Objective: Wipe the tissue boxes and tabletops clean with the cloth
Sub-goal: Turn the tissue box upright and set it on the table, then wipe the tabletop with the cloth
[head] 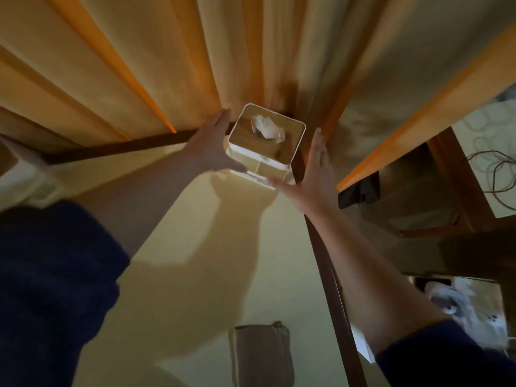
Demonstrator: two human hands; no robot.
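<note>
Two open hands, left hand [215, 143] and right hand [312, 174], are pressed flat-fingered against the tissue box [265, 143] at the tabletop [195, 247] corner; even pressure is advised.

Both hands, left hand [210, 146] and right hand [312, 171], flank the tissue box [262, 152] on the tabletop [195, 247].

Long curtains [120, 68] hang in deep folds across the far side, glowing amber where light comes through — brighter orange along a few pleats. The room itself is dim and warm-toned. A dark wooden trim [117, 148] runs along the base of the curtains. To the right stands wooden furniture [446, 196] with a black device [360, 192] at its corner — thin looped cables [494, 169] lie on a pale surface beyond it
</note>
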